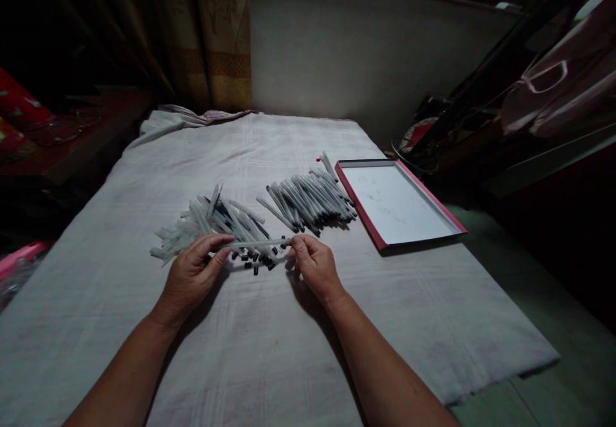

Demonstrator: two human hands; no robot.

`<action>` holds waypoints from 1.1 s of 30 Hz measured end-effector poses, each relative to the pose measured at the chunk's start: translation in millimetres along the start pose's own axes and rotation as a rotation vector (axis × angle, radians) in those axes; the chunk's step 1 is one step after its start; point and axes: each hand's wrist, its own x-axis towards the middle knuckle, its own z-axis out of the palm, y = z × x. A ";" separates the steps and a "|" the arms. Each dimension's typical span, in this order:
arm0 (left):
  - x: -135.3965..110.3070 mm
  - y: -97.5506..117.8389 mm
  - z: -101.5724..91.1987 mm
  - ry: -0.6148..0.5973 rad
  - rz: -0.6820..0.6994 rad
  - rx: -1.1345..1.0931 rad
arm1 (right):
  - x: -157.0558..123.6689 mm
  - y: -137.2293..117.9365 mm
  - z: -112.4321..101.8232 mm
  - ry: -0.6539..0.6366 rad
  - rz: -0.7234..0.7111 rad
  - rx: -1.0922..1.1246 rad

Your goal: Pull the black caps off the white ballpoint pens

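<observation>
Faint grey marks on the white floor of the shallow tray (pixel 359 205) are too small to read, and a leafy, tree-like figure patterns the gold-brown curtain (pixel 226 29) beyond the surface (pixel 260 375). The translucent tube (pixel 257 243), slim, straight and apparently plastic, spans the gap between the two hands, roughly level, in front of the heaps. The left hand (pixel 191 277) has its grip pressed together, thumb and fingers pinching the tube's left end; the right hand (pixel 316 265) pinches near the other end, where its fingertips hide whether a cap is fitted. Just below the tube lie small black caps (pixel 255 270), short and cylindrical, scattered on the cloth. Behind the left hand spreads a loose heap of tubes (pixel 206 215), pale and clear, pointing in several directions. Beyond the right hand, a denser bundle of tubes (pixel 312 197) lies nearly parallel, with dark ends mostly turned toward the wearer; its right side reaches close to the tray's red wall. The tray has straight edges and sits near the right edge of the surface, past which the tiled floor (pixel 510 401) shows. The covering is pale checked cloth, softly wrinkled, bunched at the far left corner, and it stretches plain between the forearms toward the wearer.
</observation>
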 end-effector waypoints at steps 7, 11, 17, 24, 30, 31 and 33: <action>-2.5 5.2 2.0 -0.054 0.011 -0.050 | 4.4 -4.0 -5.6 -0.103 0.106 0.088; -3.9 3.7 1.4 -0.050 0.052 -0.085 | 6.6 -8.7 -8.9 -0.184 0.217 0.121; -6.5 5.0 5.1 -0.048 0.134 -0.093 | 7.8 -10.0 -12.0 -0.328 0.299 0.080; -6.9 0.4 8.2 -0.130 0.278 0.076 | 6.3 -11.1 -14.4 -0.304 0.350 0.195; -3.2 4.0 1.8 -0.290 0.134 0.080 | 5.1 -12.5 -11.2 -0.272 0.306 0.273; -1.7 4.5 -0.9 -0.343 0.079 0.050 | 4.3 -12.0 -10.0 -0.277 0.281 0.271; 0.6 4.2 -6.4 -0.453 -0.048 -0.037 | 2.1 -11.3 -7.3 -0.286 0.206 0.259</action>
